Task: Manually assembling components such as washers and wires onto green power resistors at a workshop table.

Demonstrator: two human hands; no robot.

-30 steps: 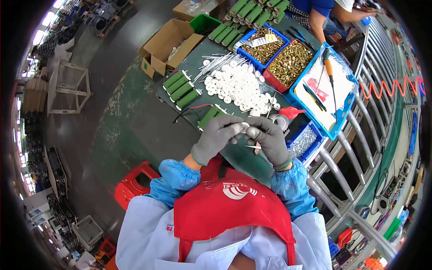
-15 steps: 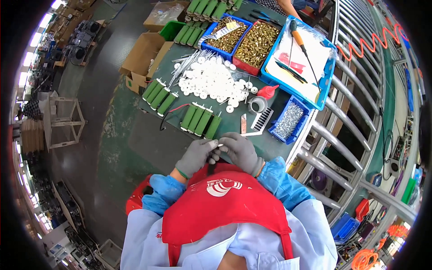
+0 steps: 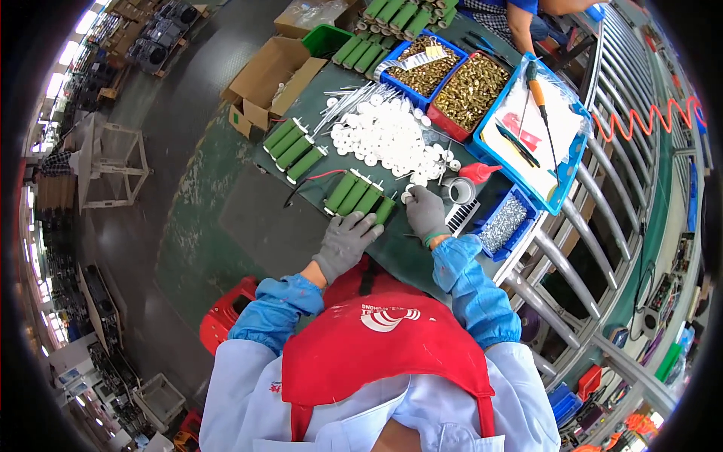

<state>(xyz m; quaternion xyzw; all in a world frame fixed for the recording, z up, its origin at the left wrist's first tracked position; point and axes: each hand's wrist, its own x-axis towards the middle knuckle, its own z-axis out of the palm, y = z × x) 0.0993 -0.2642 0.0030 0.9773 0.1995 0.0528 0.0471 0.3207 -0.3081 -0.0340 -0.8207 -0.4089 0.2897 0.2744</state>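
My left hand [image 3: 346, 242], in a grey glove, lies at the near ends of a row of green tubes [image 3: 351, 193] with white end washers and thin rods; its fingers are apart and reach the rightmost tube. My right hand [image 3: 425, 214], gloved too, is at the near edge of a heap of white washers [image 3: 388, 135]. Its fingertips are closed together at a single white washer [image 3: 407, 197]; the grip is partly hidden. Another group of green tubes [image 3: 294, 149] lies farther left. Beside my right hand stand a grey metal ring [image 3: 461, 191] and a red squeeze bottle [image 3: 477, 172].
A blue bin of small silver screws [image 3: 504, 224] stands right of my right hand. Beyond are bins of brass parts [image 3: 471, 92] and a blue tray [image 3: 559, 197] with a screwdriver [image 3: 536, 94]. A roller conveyor [image 3: 591, 260] runs along the right; another person's arm [image 3: 520, 29] shows far off.
My hands were together at the table's near edge around a small white piece. They have parted: the left to the green tubes, the right forward to the washers. The whole view has shifted.
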